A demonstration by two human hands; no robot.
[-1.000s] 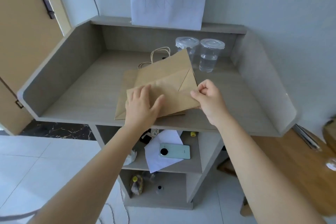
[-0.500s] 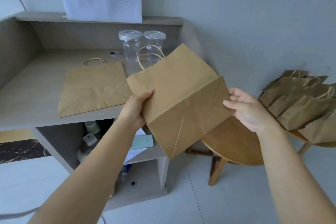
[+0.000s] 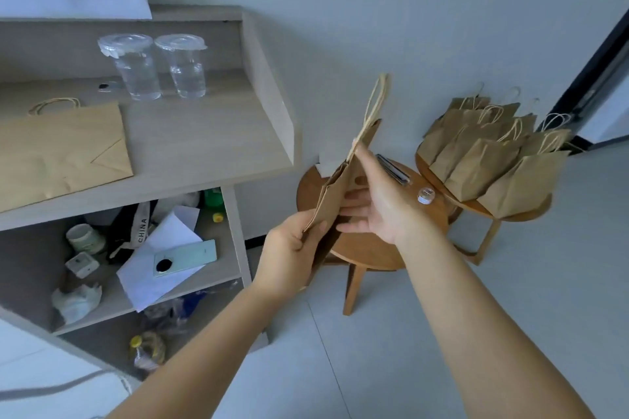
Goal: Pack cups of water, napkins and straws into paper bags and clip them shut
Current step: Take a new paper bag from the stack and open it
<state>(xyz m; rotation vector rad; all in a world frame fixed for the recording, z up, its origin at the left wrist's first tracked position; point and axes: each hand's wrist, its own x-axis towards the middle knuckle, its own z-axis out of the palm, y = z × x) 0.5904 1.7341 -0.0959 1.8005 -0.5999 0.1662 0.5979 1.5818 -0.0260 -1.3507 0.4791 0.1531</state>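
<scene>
Over the stool: a flat paper bag [image 3: 343, 180] is held edge-on above the round stool [image 3: 371, 245].
Left hand [image 3: 289, 248]: fingers clamped on the bag's lower corner.
Right hand [image 3: 381, 207]: fingers spread apart, flat against the bag's side.
Progress: early for this bag; unopened, nothing packed, not clipped.
Left to pack: two lidded cups of water [image 3: 160, 66] on the desk [image 3: 204, 139], beside a second flat bag [image 3: 61, 150].
Nearby: a pile of bags [image 3: 493, 160] on another stool, apparently finished.
Obstacles: none between bag and cups.

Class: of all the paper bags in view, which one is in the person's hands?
The edge-on bag, gripped by the left hand; the others rest on the desk or stool.
</scene>
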